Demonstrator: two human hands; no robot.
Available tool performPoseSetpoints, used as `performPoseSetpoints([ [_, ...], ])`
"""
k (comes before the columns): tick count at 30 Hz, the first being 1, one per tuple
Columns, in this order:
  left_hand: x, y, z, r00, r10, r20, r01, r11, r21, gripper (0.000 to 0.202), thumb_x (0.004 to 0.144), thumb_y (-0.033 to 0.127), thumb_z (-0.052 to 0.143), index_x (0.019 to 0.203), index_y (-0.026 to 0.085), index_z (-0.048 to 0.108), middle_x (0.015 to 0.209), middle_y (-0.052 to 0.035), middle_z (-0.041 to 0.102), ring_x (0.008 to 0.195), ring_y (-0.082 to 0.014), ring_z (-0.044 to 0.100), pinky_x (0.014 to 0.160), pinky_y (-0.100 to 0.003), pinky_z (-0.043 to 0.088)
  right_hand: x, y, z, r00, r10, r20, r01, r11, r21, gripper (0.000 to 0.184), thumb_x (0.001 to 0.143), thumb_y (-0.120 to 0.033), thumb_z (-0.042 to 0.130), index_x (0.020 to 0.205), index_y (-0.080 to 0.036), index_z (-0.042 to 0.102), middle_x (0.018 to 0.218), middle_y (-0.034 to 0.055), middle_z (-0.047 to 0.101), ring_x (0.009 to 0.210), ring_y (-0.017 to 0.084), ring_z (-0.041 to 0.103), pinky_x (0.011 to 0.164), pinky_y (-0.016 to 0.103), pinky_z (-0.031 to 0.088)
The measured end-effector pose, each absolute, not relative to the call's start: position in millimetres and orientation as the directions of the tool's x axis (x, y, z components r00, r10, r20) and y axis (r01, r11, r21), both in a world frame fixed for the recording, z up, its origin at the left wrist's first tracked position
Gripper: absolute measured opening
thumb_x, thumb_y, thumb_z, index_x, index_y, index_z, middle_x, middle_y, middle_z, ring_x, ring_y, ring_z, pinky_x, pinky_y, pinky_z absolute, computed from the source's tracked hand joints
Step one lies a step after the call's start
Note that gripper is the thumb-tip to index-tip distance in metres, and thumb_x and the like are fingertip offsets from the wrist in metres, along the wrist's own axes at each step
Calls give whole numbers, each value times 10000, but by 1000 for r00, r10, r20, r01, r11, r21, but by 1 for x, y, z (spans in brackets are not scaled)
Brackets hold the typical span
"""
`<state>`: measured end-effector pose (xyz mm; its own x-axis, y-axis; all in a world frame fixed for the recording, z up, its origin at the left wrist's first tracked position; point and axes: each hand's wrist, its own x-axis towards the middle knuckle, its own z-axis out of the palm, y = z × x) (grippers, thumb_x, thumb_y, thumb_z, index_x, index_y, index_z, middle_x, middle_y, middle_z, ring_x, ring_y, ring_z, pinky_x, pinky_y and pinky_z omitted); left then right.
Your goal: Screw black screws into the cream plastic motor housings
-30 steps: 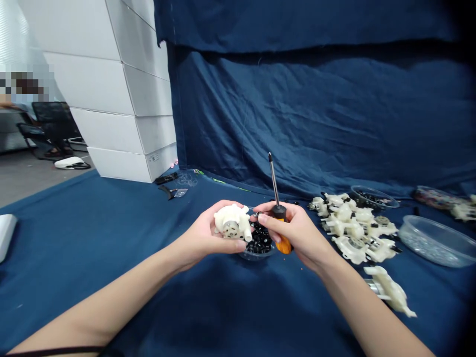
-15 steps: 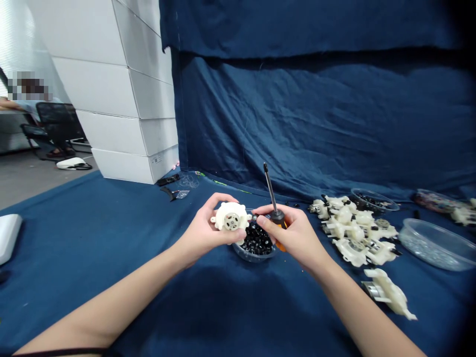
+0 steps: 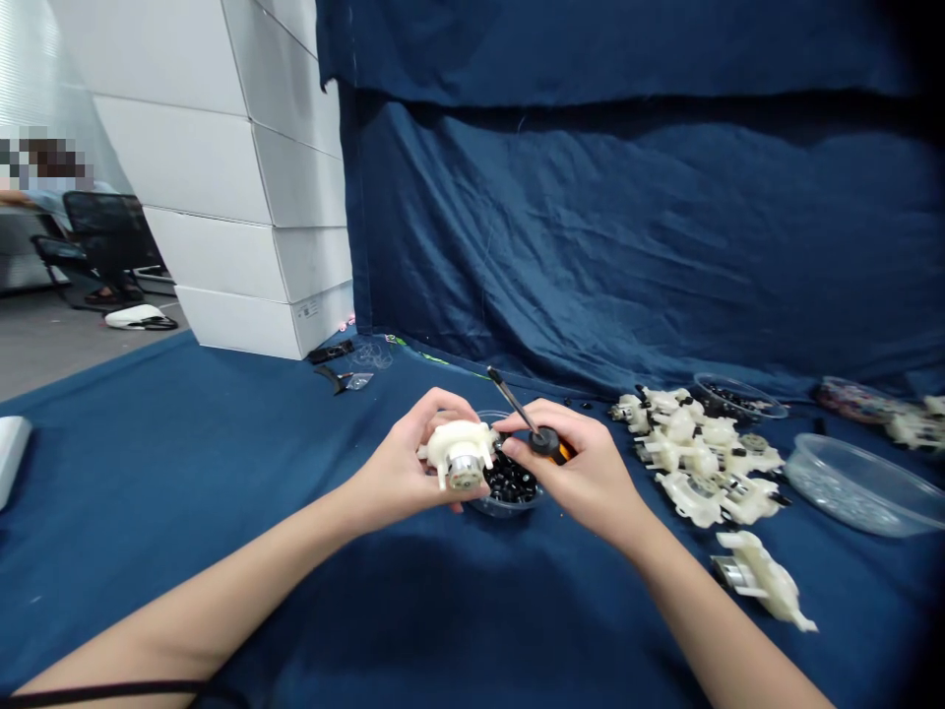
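Observation:
My left hand [image 3: 403, 455] is closed round a cream plastic motor housing [image 3: 456, 441], with a round silver motor [image 3: 465, 472] showing at its lower front. My right hand [image 3: 583, 463] grips a screwdriver [image 3: 544, 440] with an orange and black handle; its shaft slants up and to the left. The right thumb and index fingertips meet at the right edge of the housing, where a small dark part seems pinched, too small to name. Behind and below both hands stands a clear bowl [image 3: 509, 508] of black parts, partly hidden by them.
Several cream housings [image 3: 698, 448] are heaped at right, with a single housing [image 3: 768, 579] nearer me. Clear tubs hold transparent parts [image 3: 849, 497] and black parts [image 3: 738, 402]. White boxes [image 3: 214, 246] are stacked at back left. A person [image 3: 55, 197] sits beyond the table.
The housing has tipped in my left hand, so its motor now points lower and shows its side. The screwdriver shaft has swung down and leftward from near upright.

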<state>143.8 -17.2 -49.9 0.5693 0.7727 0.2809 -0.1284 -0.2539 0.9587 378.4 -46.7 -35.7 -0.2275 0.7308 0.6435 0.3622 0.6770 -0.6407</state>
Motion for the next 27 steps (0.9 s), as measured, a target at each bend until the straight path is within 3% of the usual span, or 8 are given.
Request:
performPoseSetpoints([
  [3, 140, -17, -47, 595, 743, 307, -123, -293, 948, 622, 762, 239, 970, 1189, 248, 519, 1103, -31, 706, 785, -144, 696, 649, -280, 647, 378, -47, -36, -255, 691, 676, 371, 715, -592, 157, 992, -187, 744, 1089, -280, 827, 1002, -9, 775, 901, 128, 713, 828, 252, 547],
  [7, 135, -20, -40, 660, 698, 278, -37, -339, 940, 670, 754, 276, 987, 1238, 244, 525, 1234, -58, 687, 1003, -181, 711, 793, -263, 591, 378, -47, -37, -269, 661, 700, 387, 740, -550, 170, 1009, -144, 709, 1093, -256, 806, 1025, 5, 771, 926, 136, 712, 842, 263, 550],
  [9, 137, -21, -39, 673, 701, 236, -49, -276, 960, 631, 800, 403, 951, 1230, 230, 522, 1216, -70, 692, 955, -186, 710, 736, -262, 575, 376, -47, -39, -274, 647, 711, 389, 751, -534, 175, 1008, -122, 693, 1091, -239, 794, 1039, 23, 776, 943, 155, 721, 852, 283, 562],
  [12, 143, -22, -38, 601, 773, 203, -126, -159, 979, 465, 956, 607, 732, 1073, 199, 541, 1046, -66, 722, 788, -170, 677, 608, -250, 513, 372, -49, -42, -283, 617, 734, 380, 775, -505, 196, 999, -96, 676, 1092, -232, 782, 1048, 45, 781, 966, 181, 734, 864, 314, 584],
  [16, 149, -23, -33, 460, 875, 152, -134, -101, 986, 374, 969, 471, 733, 869, 187, 511, 909, -29, 717, 798, -149, 660, 689, -239, 488, 367, -51, -47, -296, 573, 764, 370, 806, -461, 342, 957, -6, 654, 1163, -247, 784, 1096, 49, 781, 1006, 182, 743, 883, 322, 599],
  [21, 146, -23, -29, 511, 859, 1, -40, 23, 999, 254, 915, 382, 737, 1066, 188, 674, 951, -47, 773, 822, -190, 713, 655, -250, 465, 362, -51, -55, -305, 533, 789, 358, 832, -424, 440, 924, 56, 633, 1209, -247, 774, 1114, 47, 788, 1029, 173, 751, 901, 317, 606],
  [27, 149, -24, -34, 521, 853, 28, -80, 16, 997, 279, 906, 429, 741, 945, 153, 721, 879, -86, 808, 785, -211, 738, 718, -283, 535, 358, -55, -55, -312, 503, 806, 358, 848, -391, 488, 888, 99, 607, 1197, -244, 764, 1090, 36, 796, 982, 163, 763, 866, 302, 617],
])
